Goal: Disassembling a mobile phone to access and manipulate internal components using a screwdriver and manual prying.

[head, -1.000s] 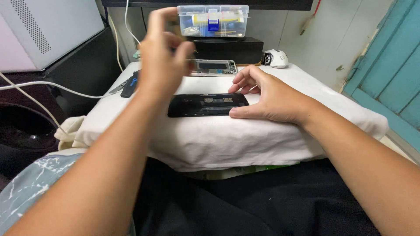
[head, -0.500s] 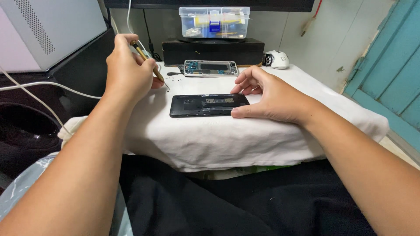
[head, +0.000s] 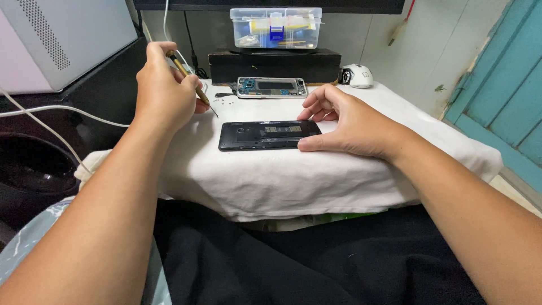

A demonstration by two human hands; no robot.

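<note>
An opened black phone [head: 265, 134] lies flat on the white cloth [head: 271, 175] in front of me. My right hand [head: 344, 121] rests on its right end, fingers spread over the edge and thumb along the near side. My left hand [head: 164, 93] hovers to the phone's left and grips a thin screwdriver [head: 192, 82], tip pointing down toward the cloth just left of the phone's far corner. Behind the phone lies a detached phone frame [head: 272, 87] with exposed blue parts, and tiny dark screws [head: 223, 101] lie beside it.
A clear plastic parts box [head: 275, 26] sits on a black box [head: 276, 65] at the back. A white mouse [head: 357, 75] lies at the back right. A grey appliance [head: 62, 39] and white cables [head: 51, 113] are at left; a teal door [head: 502, 96] at right.
My left hand has drawn back from over the phone to its left and now holds the screwdriver, tip lowered toward the cloth. The right hand has stayed on the phone.
</note>
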